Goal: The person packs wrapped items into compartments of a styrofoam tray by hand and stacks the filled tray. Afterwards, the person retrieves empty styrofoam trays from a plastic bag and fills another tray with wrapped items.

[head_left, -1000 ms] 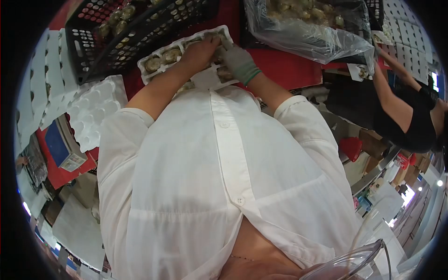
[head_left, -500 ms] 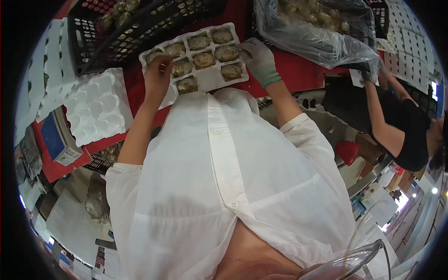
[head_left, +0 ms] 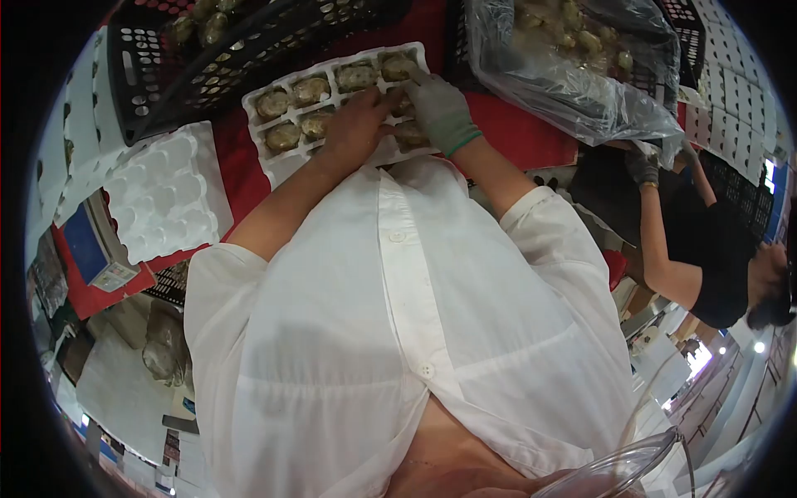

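Observation:
A white moulded tray [head_left: 267, 162] lies on the red tabletop, its cells holding brown-green, speckled eggs [head_left: 311, 91] that look coated. My bare left hand [head_left: 359, 124] reaches over the middle of the tray, thumb and forefinger apart, hiding several cells. On my right hand [head_left: 440, 108] is a pale grey glove with a green cuff. Its fingers stretch over the tray's right side, beside the top right egg [head_left: 398, 66], and partly cover the eggs below. I see nothing lifted in either hand; what lies under the fingers is hidden.
A black perforated crate [head_left: 166, 91] with more eggs stands behind on the left. Behind right is a plastic-lined crate [head_left: 573, 108] of eggs. White trays [head_left: 166, 195] and a blue box [head_left: 87, 245] lie left. A co-worker [head_left: 706, 241] in black stands at right.
My left hand has moved right, from the tray's left side to its middle, uncovering eggs there. My gloved right hand has shifted left over the right column. The co-worker's arms have moved.

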A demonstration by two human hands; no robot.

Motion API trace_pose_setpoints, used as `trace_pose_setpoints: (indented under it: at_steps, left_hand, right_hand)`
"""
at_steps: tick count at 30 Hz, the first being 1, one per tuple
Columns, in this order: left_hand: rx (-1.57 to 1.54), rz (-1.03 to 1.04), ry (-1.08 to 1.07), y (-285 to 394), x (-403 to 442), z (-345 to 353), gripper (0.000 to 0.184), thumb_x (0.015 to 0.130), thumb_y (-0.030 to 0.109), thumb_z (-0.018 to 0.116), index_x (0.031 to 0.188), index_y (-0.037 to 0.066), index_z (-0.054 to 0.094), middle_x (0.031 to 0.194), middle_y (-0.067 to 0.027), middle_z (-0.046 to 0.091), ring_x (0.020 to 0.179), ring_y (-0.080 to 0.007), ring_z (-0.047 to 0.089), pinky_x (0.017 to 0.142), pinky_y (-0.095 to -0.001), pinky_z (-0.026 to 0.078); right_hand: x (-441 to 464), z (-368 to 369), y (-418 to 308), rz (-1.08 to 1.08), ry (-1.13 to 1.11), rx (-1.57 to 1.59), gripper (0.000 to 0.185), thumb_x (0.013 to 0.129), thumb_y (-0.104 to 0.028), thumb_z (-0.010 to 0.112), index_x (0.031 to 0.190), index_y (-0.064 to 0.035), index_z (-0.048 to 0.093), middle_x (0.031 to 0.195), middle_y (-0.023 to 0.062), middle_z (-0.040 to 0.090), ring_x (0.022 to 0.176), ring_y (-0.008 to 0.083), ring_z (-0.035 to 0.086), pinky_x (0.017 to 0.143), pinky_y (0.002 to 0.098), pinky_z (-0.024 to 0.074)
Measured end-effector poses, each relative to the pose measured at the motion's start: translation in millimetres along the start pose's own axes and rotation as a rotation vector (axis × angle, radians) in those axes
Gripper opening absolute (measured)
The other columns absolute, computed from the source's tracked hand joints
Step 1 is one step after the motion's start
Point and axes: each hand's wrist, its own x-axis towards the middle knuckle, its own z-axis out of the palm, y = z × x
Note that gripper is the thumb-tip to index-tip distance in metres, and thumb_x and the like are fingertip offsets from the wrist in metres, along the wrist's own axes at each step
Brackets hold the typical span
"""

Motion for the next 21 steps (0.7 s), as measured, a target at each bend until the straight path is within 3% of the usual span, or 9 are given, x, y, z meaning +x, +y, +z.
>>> trace_pose_setpoints:
  at_steps: [4, 6, 7, 10, 14, 16, 17, 19, 21]
  left_hand:
    - [0.054, 0.068, 0.031, -2.9, -0.3, 13.5, 0.06, 0.076, 0.019, 0.071, 0.132, 0.012, 0.052, 0.098, -0.0096, 0.056, 0.093, -0.0293, 0.058, 0.075, -0.0421, 0.051]
    - [0.138, 0.145, 0.105, -5.0, -1.0, 21.4, 0.062, 0.077, 0.018, 0.07, 0.134, 0.008, 0.05, 0.099, -0.0099, 0.058, 0.093, -0.0288, 0.058, 0.075, -0.0411, 0.051]
    - [0.145, 0.15, 0.117, -5.2, -1.5, 24.9, 0.062, 0.077, 0.018, 0.07, 0.134, 0.008, 0.05, 0.099, -0.0099, 0.058, 0.093, -0.0288, 0.058, 0.075, -0.0411, 0.051]
    - [0.124, 0.076, -0.021, -4.9, 0.5, 20.0, 0.063, 0.076, 0.015, 0.07, 0.135, 0.007, 0.049, 0.103, -0.0111, 0.06, 0.098, -0.0299, 0.059, 0.079, -0.0416, 0.05]
    - [0.092, 0.1, 0.024, -9.5, 3.5, 13.9, 0.065, 0.077, 0.013, 0.069, 0.137, 0.007, 0.046, 0.103, -0.0151, 0.058, 0.099, -0.0332, 0.056, 0.083, -0.0428, 0.048]
    - [0.018, 0.093, -0.079, -9.4, 4.4, 3.5, 0.07, 0.077, 0.014, 0.071, 0.14, 0.011, 0.042, 0.104, -0.0154, 0.058, 0.1, -0.0341, 0.056, 0.082, -0.0428, 0.049]
    - [-0.085, 0.026, -0.199, -4.4, 7.7, -12.9, 0.074, 0.077, 0.01, 0.072, 0.143, 0.015, 0.039, 0.104, -0.0145, 0.058, 0.098, -0.0319, 0.057, 0.084, -0.0406, 0.049]
    - [-0.271, -0.086, -0.189, 5.5, 4.4, -51.9, 0.068, 0.079, 0.003, 0.069, 0.14, 0.015, 0.044, 0.1, -0.0106, 0.06, 0.094, -0.0256, 0.06, 0.084, -0.036, 0.05]
    - [-0.341, -0.07, 0.04, 9.5, 2.6, -113.9, 0.057, 0.08, -0.004, 0.063, 0.134, 0.014, 0.052, 0.098, -0.0061, 0.063, 0.089, -0.0177, 0.062, 0.081, -0.0304, 0.05]
  right_hand:
    - [-6.4, 14.5, 2.6, -0.024, 0.049, 0.024, 0.032, 0.068, -0.024, 0.075, 0.093, -0.0087, 0.063, 0.104, 0.0112, 0.057, 0.092, 0.0289, 0.061, 0.071, 0.0393, 0.0544]
    - [-6.6, 22.3, 3.7, -0.005, 0.052, -0.053, 0.051, 0.063, -0.033, 0.078, 0.104, -0.0089, 0.06, 0.108, 0.0094, 0.056, 0.094, 0.0289, 0.059, 0.073, 0.0414, 0.0525]
    - [-9.8, 23.7, 5.1, -0.01, 0.064, -0.06, 0.051, 0.063, -0.033, 0.078, 0.104, -0.0089, 0.06, 0.108, 0.0094, 0.056, 0.094, 0.0289, 0.059, 0.073, 0.0414, 0.0525]
    - [-3.8, 14.3, 0.0, -0.008, 0.05, 0.022, 0.054, 0.062, -0.034, 0.079, 0.105, -0.0092, 0.059, 0.107, 0.0106, 0.055, 0.094, 0.0302, 0.059, 0.073, 0.0413, 0.0522]
    - [-1.2, 17.9, 4.6, -0.02, 0.054, 0.07, 0.051, 0.064, -0.035, 0.078, 0.105, -0.0105, 0.059, 0.107, 0.0113, 0.055, 0.096, 0.0318, 0.059, 0.075, 0.0427, 0.052]
    - [-1.0, 7.4, 2.0, -0.009, 0.074, 0.067, 0.048, 0.067, -0.034, 0.077, 0.104, -0.0105, 0.059, 0.108, 0.0114, 0.055, 0.096, 0.0326, 0.059, 0.075, 0.0433, 0.0519]
    - [-3.2, 3.6, 1.6, 0.04, 0.054, 0.095, 0.044, 0.07, -0.031, 0.075, 0.106, -0.0104, 0.059, 0.109, 0.0113, 0.056, 0.096, 0.0331, 0.059, 0.076, 0.0435, 0.0516]
    - [-16.9, 1.1, 1.2, 0.105, 0.013, 0.14, 0.04, 0.074, -0.028, 0.073, 0.107, -0.0103, 0.059, 0.11, 0.0112, 0.056, 0.096, 0.0335, 0.059, 0.077, 0.0436, 0.0514]
    - [-36.6, -14.9, -2.1, 0.134, 0.236, 0.285, 0.037, 0.079, -0.018, 0.068, 0.113, -0.0095, 0.059, 0.111, 0.0113, 0.057, 0.093, 0.0337, 0.06, 0.076, 0.0443, 0.051]
